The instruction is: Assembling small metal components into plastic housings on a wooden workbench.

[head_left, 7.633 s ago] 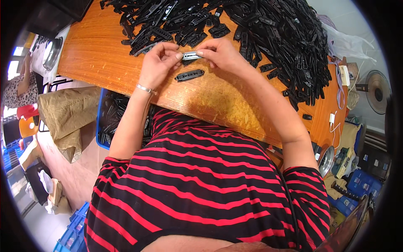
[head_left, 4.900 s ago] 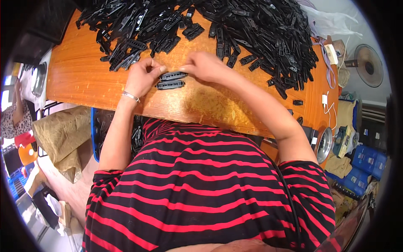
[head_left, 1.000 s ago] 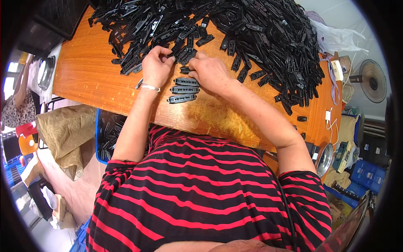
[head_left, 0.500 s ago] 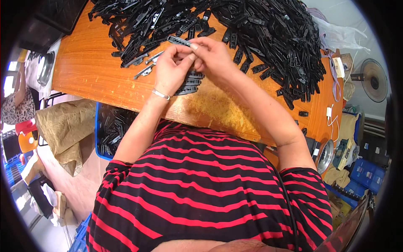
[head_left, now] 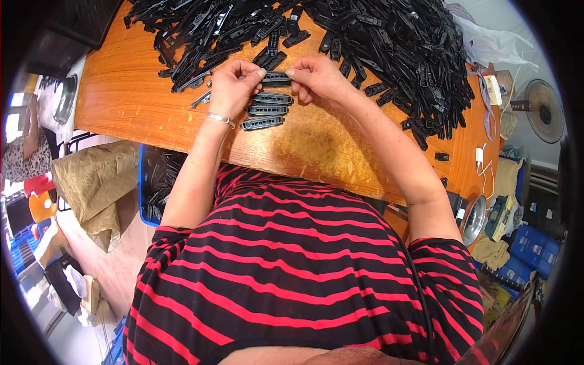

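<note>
- above the orange wooden worktop, the left hand and right hand pinch opposite ends of one slim black plastic strip, fingertips closed on it.
- long axis runs left to right between the hands, level, both equally near.
- just below, touching the worktop, three matching finished strips lie in a parallel row.
- beyond, a sprawling heap of black plastic parts covers the far side.

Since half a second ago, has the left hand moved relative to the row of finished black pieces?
Yes. The left hand has shifted away from the row of black pieces, which it covered; it holds the black piece beyond them.
</note>
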Action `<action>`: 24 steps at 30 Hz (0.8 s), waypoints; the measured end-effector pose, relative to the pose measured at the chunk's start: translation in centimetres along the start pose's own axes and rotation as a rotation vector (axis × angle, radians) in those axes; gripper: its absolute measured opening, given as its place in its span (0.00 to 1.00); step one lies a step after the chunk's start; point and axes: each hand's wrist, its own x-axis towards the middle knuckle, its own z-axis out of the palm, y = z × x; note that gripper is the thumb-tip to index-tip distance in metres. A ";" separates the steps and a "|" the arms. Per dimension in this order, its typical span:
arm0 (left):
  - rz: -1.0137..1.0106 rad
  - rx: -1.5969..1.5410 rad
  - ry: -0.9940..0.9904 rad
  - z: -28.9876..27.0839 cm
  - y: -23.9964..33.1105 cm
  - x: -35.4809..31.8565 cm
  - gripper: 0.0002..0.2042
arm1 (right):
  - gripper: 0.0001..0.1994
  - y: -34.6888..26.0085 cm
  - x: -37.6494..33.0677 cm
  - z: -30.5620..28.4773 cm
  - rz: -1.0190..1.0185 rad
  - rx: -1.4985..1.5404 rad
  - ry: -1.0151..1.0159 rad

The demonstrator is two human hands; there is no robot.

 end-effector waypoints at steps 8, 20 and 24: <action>-0.022 0.202 0.061 0.6 0.2 -0.2 0.07 | 0.09 0.5 0.4 0.2 0.003 -0.022 0.024; -0.077 0.356 0.043 0.7 -0.1 0.2 0.07 | 0.10 -0.4 1.0 -0.1 0.097 -0.151 -0.020; -0.059 0.439 0.061 0.8 0.2 0.0 0.07 | 0.10 -0.8 1.0 -0.2 0.118 -0.167 -0.058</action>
